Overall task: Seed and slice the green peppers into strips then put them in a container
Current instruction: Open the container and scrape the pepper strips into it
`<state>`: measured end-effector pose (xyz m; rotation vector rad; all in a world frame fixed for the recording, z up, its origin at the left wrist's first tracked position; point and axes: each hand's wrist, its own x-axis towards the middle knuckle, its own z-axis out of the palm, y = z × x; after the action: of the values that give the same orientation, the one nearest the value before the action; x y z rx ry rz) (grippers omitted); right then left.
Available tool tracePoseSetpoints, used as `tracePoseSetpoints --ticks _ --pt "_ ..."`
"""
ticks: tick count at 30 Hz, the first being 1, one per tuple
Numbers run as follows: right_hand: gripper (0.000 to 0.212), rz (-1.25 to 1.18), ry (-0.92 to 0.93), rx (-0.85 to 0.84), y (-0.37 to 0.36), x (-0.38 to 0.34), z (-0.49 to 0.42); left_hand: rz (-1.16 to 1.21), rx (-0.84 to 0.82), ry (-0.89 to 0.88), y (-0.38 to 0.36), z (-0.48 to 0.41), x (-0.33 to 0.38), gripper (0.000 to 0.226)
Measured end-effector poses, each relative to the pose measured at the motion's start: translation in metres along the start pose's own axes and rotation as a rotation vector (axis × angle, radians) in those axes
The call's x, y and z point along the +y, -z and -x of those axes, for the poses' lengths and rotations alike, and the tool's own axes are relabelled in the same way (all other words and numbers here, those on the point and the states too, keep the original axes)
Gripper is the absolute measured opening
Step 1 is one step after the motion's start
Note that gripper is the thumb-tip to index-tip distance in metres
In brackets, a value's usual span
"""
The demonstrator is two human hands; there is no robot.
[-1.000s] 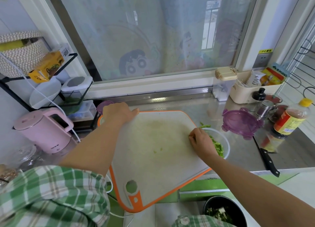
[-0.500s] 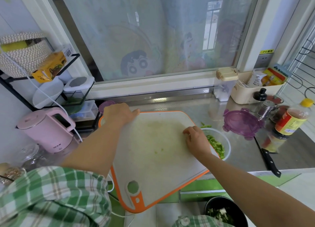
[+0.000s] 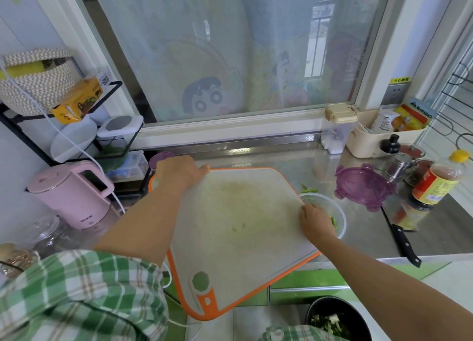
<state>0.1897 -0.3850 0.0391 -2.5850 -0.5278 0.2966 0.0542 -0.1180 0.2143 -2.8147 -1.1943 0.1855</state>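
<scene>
Gripping the 11 o'clock corner of a white plastic cutting board with an orange rim (image 3: 238, 238), our left hand (image 3: 179, 171) wraps its fingers over the far edge, thumb laid along the top. At the board's 3 o'clock edge our right hand (image 3: 316, 221) rests knuckles-up, fingers bent down toward a clear round plastic container (image 3: 342, 214); we cannot tell whether they hold anything. The board's edge overlaps the container's left rim. Cut green pepper strips (image 3: 334, 223) lie inside the container, just beside the right hand, and a few green scraps (image 3: 309, 188) sit on the steel countertop (image 3: 363, 228) at the container's 11 o'clock. A purple clip-on lid (image 3: 363, 187) lies at the board's 2 o'clock, a black-handled knife (image 3: 405, 246) at its 4 o'clock, and a pink electric kettle (image 3: 69, 195) stands at its 9 o'clock.
</scene>
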Motion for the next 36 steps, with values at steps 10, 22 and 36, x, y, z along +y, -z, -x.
tracePoseSetpoints --ticks 10,22,36 --pt "0.052 -0.06 -0.095 -0.087 -0.005 0.01 0.006 -0.007 0.003 -0.006 0.002 0.002 0.0 0.066" --pt "0.04 -0.205 0.867 -0.033 0.019 -0.085 0.038 -0.051 -0.033 0.014 0.006 0.006 0.004 0.067" --pt "0.014 -0.136 0.805 0.115 0.006 -0.055 0.031 -0.024 -0.042 0.008 0.005 0.008 0.001 0.067"
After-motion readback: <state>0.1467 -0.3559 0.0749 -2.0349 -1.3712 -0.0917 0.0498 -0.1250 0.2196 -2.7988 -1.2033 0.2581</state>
